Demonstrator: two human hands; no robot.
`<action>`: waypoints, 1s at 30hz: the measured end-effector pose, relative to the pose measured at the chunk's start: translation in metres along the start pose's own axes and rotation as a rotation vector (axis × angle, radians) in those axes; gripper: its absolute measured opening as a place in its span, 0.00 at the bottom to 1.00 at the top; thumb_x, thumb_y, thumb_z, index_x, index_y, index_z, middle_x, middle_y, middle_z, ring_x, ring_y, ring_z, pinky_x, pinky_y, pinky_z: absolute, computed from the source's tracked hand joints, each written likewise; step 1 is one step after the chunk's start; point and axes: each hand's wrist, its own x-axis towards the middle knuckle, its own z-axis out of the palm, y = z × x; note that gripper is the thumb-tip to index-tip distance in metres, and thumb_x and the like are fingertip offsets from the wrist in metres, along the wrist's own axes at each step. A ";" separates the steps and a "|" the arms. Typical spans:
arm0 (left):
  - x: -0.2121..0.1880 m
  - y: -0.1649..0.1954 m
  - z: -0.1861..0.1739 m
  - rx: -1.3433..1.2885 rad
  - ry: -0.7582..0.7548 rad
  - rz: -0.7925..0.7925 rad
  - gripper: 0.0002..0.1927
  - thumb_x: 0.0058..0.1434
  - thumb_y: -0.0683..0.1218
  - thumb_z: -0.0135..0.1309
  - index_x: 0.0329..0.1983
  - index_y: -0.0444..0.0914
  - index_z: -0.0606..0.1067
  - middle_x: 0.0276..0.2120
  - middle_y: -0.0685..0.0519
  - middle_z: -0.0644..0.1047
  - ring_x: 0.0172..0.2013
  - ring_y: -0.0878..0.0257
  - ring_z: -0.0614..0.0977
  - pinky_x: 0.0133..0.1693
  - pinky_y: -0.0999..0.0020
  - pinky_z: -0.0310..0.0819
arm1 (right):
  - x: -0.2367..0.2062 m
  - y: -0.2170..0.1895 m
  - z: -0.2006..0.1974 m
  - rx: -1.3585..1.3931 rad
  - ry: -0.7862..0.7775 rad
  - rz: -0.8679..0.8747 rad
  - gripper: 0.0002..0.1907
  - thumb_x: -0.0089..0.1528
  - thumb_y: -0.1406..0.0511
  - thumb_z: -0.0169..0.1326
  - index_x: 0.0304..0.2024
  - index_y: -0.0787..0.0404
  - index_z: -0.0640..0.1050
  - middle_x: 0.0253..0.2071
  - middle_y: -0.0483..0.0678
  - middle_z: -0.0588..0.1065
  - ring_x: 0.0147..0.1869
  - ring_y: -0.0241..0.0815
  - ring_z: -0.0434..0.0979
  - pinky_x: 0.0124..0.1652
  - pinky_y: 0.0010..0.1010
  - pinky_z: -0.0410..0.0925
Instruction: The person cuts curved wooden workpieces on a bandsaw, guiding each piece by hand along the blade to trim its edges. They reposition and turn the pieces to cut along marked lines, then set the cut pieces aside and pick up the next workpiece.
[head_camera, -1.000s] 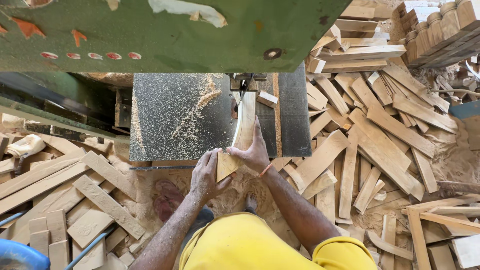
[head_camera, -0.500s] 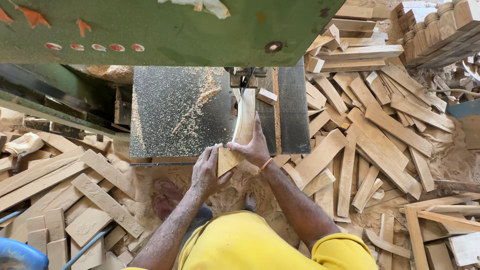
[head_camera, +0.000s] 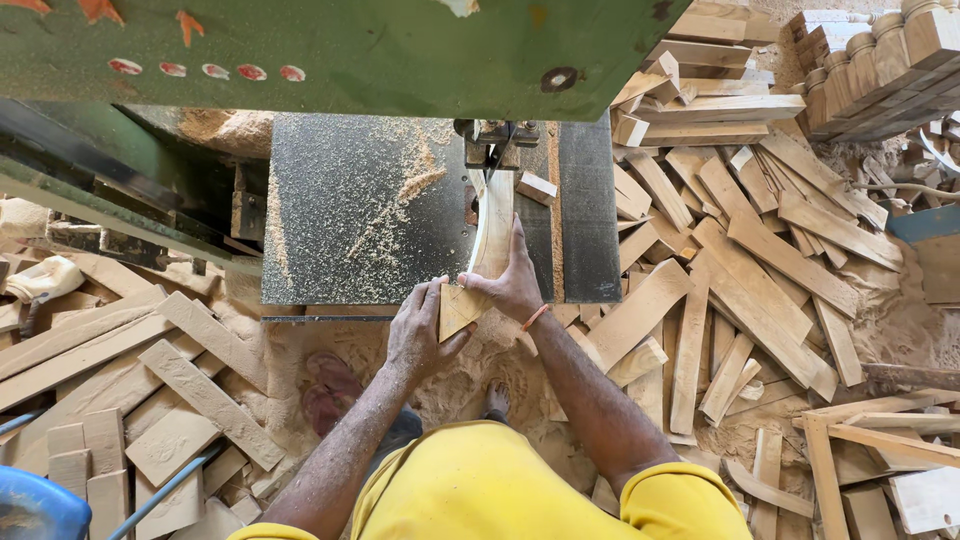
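- The curved wood piece (head_camera: 487, 240) lies on the saw table (head_camera: 360, 220), long axis running straight away from me to the blade (head_camera: 497, 160).
- My right hand (head_camera: 515, 285) presses flat, fingers spread, on its side, nearer the blade.
- My left hand (head_camera: 418, 335) grips the near end.

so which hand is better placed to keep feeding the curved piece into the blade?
Probably the left hand: it cups the near end of the curved wood piece, behind it, so it can push forward. The right hand lies flat on the piece's side, closer to the blade guide, better suited to steering.
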 end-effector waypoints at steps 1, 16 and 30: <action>-0.001 0.000 0.001 0.004 -0.006 -0.006 0.44 0.56 0.59 0.65 0.67 0.30 0.63 0.53 0.40 0.71 0.51 0.46 0.79 0.50 0.52 0.77 | 0.000 0.000 0.000 0.004 -0.003 0.016 0.75 0.45 0.50 0.74 0.77 0.60 0.37 0.70 0.68 0.61 0.70 0.60 0.71 0.64 0.46 0.71; 0.004 0.001 0.004 -0.003 0.015 0.008 0.46 0.56 0.56 0.66 0.69 0.30 0.60 0.55 0.38 0.70 0.55 0.44 0.77 0.54 0.52 0.74 | 0.007 0.008 0.001 -0.008 0.034 -0.010 0.76 0.44 0.48 0.76 0.78 0.60 0.40 0.72 0.68 0.60 0.72 0.59 0.69 0.66 0.47 0.70; 0.011 0.003 0.003 -0.011 0.004 -0.003 0.46 0.56 0.57 0.65 0.69 0.30 0.60 0.54 0.38 0.70 0.54 0.44 0.77 0.54 0.52 0.74 | 0.012 -0.006 -0.002 0.054 0.067 -0.087 0.69 0.48 0.57 0.76 0.78 0.62 0.45 0.68 0.65 0.67 0.67 0.56 0.75 0.61 0.44 0.75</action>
